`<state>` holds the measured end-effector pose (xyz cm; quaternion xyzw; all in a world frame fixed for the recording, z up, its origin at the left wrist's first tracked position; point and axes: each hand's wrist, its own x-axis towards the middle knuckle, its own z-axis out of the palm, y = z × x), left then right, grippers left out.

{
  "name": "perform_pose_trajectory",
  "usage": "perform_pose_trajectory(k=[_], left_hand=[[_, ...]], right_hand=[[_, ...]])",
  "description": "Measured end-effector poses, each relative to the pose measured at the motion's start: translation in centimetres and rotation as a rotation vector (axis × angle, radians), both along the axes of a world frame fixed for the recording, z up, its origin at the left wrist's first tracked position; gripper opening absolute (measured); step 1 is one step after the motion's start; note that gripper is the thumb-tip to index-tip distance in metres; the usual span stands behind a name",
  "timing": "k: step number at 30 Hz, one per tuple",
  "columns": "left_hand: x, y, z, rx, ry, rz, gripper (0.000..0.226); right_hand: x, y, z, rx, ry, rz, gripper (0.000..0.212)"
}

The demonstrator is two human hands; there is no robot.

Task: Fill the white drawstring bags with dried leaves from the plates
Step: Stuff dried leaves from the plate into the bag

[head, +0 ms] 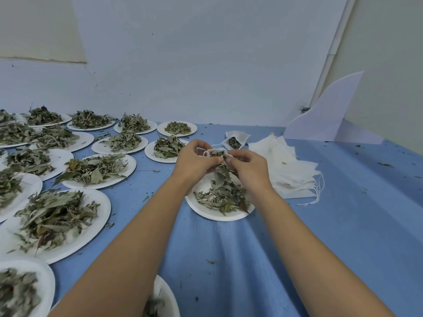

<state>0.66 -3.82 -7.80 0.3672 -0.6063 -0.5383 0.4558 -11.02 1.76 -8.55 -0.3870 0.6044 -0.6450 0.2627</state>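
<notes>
Head view, nearest first on the bench [229, 259]: a plate [214, 216] of dried leaves [222, 197] lies under the left hand [196, 161] and right hand [249, 170]. Both hands pinch the mouth of a white drawstring bag [216, 153] held just above the plate. The bag looks light and limp and the leaves brittle, so its hemmed rim seems the best hold; spare bags [288, 170] lie beyond.

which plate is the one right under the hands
The lone plate next to the stack of empty bags; the left hand and right hand grip a drawstring bag just above it. The rest lie further left.
</notes>
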Motion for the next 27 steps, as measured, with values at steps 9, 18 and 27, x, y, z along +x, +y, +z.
perform_pose_trajectory(k=[9, 18, 27], left_hand=[[-1.1, -0.6, -0.5, -0.052, -0.114, 0.315, 0.028], [-1.9, 0.7, 0.2, -0.064, -0.084, 0.342, 0.031], [-1.2, 0.9, 0.4, 0.135, 0.03, 0.119, 0.022]], right_hand=[[0.3, -0.3, 0.8, -0.107, -0.529, 0.118, 0.04], [1.0, -0.3, 1.6, -0.283, -0.454, 0.194, 0.062], [0.7, -0.6, 0.3, -0.186, 0.063, 0.05, 0.046]])
